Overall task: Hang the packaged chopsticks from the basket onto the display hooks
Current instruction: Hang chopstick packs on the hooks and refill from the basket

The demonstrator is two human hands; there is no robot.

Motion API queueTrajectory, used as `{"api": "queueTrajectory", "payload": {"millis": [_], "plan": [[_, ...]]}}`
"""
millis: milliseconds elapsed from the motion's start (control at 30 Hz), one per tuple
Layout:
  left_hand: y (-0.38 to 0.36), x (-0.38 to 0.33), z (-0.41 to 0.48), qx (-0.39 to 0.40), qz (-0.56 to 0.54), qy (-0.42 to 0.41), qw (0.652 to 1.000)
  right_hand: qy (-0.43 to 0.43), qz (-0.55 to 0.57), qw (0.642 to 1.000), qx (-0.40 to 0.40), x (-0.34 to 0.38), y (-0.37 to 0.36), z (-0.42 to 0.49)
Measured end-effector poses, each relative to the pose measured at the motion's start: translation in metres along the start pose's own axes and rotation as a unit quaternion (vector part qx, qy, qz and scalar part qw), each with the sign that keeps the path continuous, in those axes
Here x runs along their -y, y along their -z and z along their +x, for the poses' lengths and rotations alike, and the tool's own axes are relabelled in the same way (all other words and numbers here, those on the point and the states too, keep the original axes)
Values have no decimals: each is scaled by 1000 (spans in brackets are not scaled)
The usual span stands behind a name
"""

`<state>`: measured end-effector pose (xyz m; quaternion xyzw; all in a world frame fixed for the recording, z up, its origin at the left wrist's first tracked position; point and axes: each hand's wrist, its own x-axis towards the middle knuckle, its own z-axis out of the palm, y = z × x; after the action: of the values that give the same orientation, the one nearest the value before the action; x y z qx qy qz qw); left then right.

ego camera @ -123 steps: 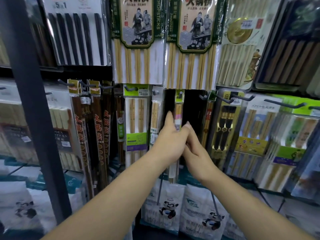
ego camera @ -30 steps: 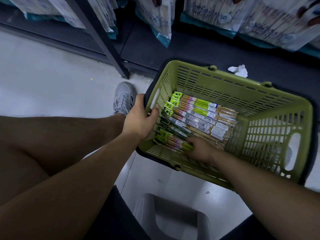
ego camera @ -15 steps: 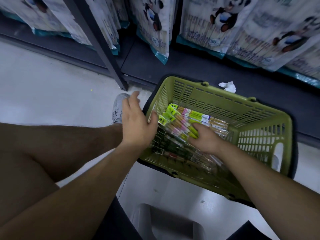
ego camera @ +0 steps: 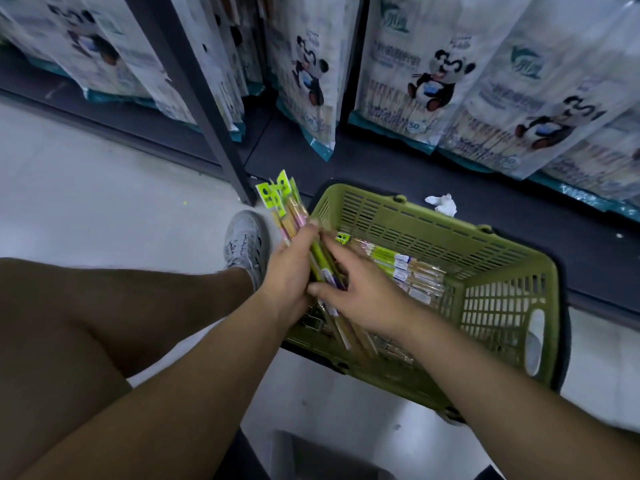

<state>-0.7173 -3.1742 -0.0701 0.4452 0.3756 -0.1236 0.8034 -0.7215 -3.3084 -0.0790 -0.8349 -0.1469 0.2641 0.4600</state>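
A green plastic basket (ego camera: 498, 268) stands on the floor in front of the shelf base. More chopstick packs (ego camera: 401, 268) lie inside it. My left hand (ego camera: 287, 271) grips a bundle of several narrow chopstick packs (ego camera: 287, 209) with lime-green header cards, lifted above the basket's left rim and pointing up and away. My right hand (ego camera: 356, 289) holds the same bundle from the right, its fingers laid over the packs. The display hooks are out of view.
Large panda-printed bags of chopsticks (ego camera: 426, 71) hang low over the dark shelf base. A dark upright post (ego camera: 194, 98) stands left of the basket. My grey shoe (ego camera: 244, 240) and bare leg are at the left. A crumpled white paper (ego camera: 443, 202) lies behind the basket. A grey stool (ego camera: 329, 459) is below.
Half a second ago my right hand was gathering packs inside the basket and my left hand hovered at the rim. Now both hands hold a bundle raised out over the left rim.
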Motion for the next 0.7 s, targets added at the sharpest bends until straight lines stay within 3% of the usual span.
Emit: {"api": "queueTrajectory", "payload": {"millis": [100, 167, 300, 400, 700], "plan": [[5, -12, 11, -49, 16, -49, 997, -26, 28, 994, -106, -25, 3, 10], [11, -21, 17, -73, 69, -80, 992, -94, -8, 987, -130, -56, 12, 16], [18, -24, 25, -66, 121, -91, 986, -209, -203, 956, -18, -124, 28, 25], [20, -17, 30, -46, 123, -106, 986, -237, -280, 929, 48, -154, 30, 36], [22, -12, 39, -26, 159, -135, 978, -211, -391, 894, 61, -180, 17, 62]]}}
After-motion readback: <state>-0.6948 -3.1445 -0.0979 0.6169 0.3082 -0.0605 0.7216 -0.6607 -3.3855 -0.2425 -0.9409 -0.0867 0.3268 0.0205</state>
